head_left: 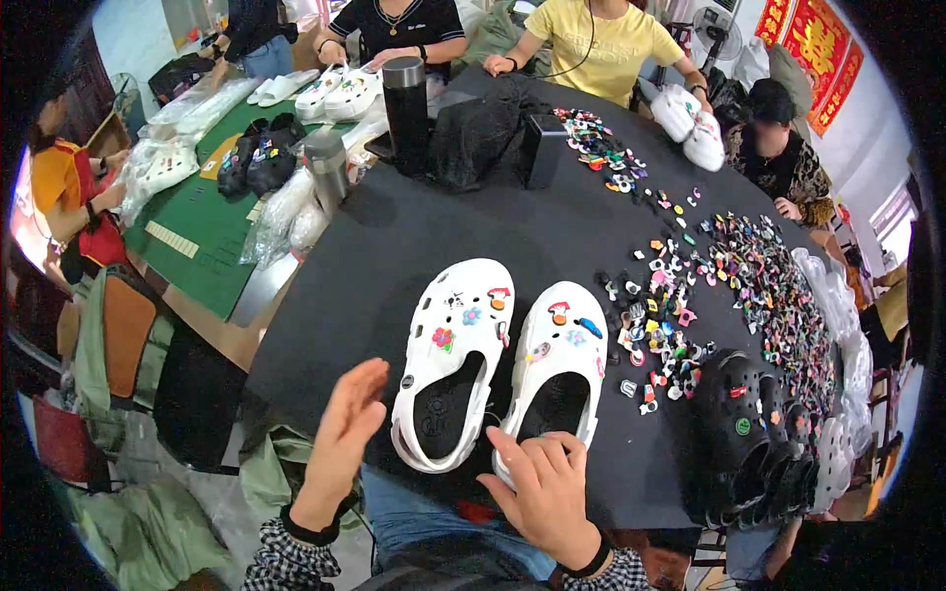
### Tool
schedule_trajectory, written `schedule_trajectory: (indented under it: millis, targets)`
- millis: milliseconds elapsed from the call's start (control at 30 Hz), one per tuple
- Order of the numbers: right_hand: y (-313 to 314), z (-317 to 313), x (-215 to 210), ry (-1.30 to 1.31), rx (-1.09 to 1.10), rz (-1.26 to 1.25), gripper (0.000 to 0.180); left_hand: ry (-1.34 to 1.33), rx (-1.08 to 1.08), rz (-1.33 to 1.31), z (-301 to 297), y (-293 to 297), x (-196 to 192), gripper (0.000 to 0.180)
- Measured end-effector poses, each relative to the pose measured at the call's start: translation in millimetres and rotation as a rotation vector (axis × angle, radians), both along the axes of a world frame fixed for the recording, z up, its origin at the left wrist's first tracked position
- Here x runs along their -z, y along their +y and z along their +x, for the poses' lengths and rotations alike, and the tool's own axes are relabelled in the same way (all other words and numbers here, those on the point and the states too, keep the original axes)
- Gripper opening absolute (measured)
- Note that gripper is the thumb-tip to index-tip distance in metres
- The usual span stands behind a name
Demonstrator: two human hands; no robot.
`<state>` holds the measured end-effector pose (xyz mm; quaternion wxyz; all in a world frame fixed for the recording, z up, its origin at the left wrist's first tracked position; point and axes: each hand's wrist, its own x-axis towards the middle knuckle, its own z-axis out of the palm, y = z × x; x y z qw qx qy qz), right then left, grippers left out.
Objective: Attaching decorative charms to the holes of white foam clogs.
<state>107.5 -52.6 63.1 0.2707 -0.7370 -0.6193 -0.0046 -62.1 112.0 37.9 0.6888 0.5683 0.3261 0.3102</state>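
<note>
A pair of white clogs lies on the black table before me, toes pointing away. Colourful charms, among them flowers and mushrooms, sit in the holes of the left clog (458, 286) and the right clog (540, 330). My left hand (343, 433) is raised beside the left clog's heel, apart from it, fingers stretched and nothing held. Over the right clog's heel is my right hand (544, 483), its fingers loosely spread and thumb apart. It covers part of the heel strap; whether it touches is hard to tell.
Loose shoe charms (660, 286) spread across the right side. Dark clogs (734, 424) stand at the right edge. A black flask (405, 118), a steel cup (325, 167) and a black bag (478, 138) stand at the back left. Several people work around the tables, one holding white clogs (680, 118).
</note>
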Motion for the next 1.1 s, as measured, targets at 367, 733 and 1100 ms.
schedule_trajectory:
  millis: [367, 733, 1100]
  targets:
    - [23, -6, -22, -0.002, -0.229, -0.195, 0.040, -0.036, 0.109, 0.037, 19, -29, 14, 0.062]
    - [17, -4, -9, 0.027, -0.148, -0.079, 0.029, -0.094, 0.139, 0.046, 24, -37, 26, 0.069]
    - [21, 2, -44, 0.376, 0.004, -0.094, 0.028, -0.164, 0.137, 0.140, 6, -30, 26, 0.056]
